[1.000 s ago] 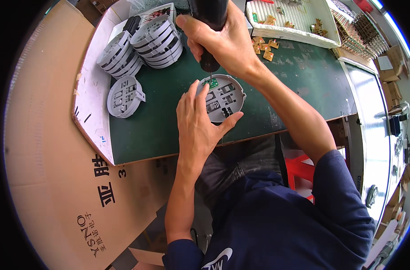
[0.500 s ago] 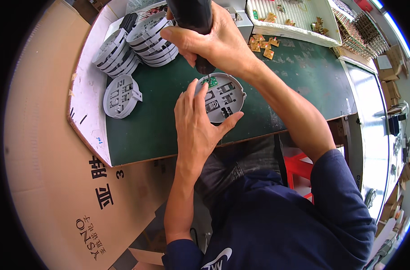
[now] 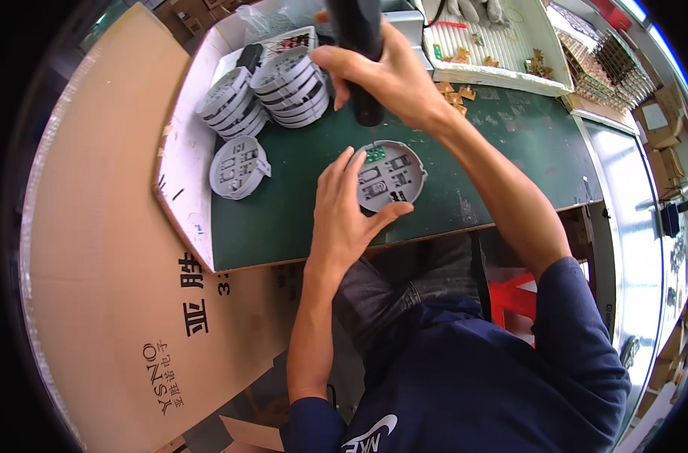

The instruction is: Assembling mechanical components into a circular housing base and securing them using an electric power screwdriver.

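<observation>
A round grey plastic housing (image 3: 413,174) with rectangular cut-outs lies on the green bench top. My left hand (image 3: 340,204) steadies it by the rim, fingers along its left side and thumb at the near edge. A small green circuit board (image 3: 376,155) sits inside the housing, close to the far rim. Above and beyond the housing, my right hand (image 3: 401,83) grips a black electric screwdriver (image 3: 357,38) held nearly upright. Its lower end is raised clear of the board. My fingers on the far side of the tool are partly hidden.
Several similar housings stand in two stacks (image 3: 291,94) at the back left, with another grey housing (image 3: 234,170) in front. Small tan boards (image 3: 456,94) lie at the back beside a white foam tray (image 3: 502,75). A white side panel (image 3: 184,181) borders the bench's left end.
The screwdriver has lifted away from the green board, where its bit was before. My left hand stays at the housing. The whole view has shifted, moving the scene toward the right.
</observation>
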### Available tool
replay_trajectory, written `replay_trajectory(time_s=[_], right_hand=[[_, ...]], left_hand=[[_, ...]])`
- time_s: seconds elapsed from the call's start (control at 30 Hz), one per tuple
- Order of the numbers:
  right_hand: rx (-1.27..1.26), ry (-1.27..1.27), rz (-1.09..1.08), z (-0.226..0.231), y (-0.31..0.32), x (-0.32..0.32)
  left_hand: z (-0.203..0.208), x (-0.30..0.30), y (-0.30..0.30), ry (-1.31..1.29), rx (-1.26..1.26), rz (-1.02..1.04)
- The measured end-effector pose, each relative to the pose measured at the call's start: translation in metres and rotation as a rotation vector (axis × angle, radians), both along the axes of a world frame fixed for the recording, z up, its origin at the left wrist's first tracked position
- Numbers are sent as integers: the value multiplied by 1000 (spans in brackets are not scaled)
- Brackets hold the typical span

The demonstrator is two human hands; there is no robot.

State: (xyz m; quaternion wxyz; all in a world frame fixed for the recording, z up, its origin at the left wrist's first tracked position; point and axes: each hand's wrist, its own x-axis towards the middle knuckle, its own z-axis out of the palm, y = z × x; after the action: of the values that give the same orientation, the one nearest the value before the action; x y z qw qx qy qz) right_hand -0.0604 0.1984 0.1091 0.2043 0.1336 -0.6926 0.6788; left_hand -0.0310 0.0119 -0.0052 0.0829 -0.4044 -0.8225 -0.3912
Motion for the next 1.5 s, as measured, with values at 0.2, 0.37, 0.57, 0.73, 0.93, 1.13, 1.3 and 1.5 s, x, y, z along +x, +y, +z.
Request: replay_trajectory(time_s=[0.2,0.37,0.57,0.73,0.93,1.13,1.3,1.5], right_hand=[[252,-62,-136,-16,19,35],[940,55,-152,-75,22,98],[1177,99,-120,-102,24,114],[856,-35,-357,-104,46,137],[7,-164,-1263,-110,180,222],[-115,-303,-1598,-144,362,379],[796,-957,-1934,-172,447,515],[814,-422,-1333,-112,301,317]], left_hand=[[52,-75,-98,181,-68,383],[61,-134,-134,-120,-305,281],[65,-138,-121,-192,-501,294],[64,-113,-96,-14,-351,342],[72,-39,-47,177,-199,120],[16,-14,21,227,-293,73],[35,-23,21,4,-367,-106],[39,-60,13,-178,-431,-382]])
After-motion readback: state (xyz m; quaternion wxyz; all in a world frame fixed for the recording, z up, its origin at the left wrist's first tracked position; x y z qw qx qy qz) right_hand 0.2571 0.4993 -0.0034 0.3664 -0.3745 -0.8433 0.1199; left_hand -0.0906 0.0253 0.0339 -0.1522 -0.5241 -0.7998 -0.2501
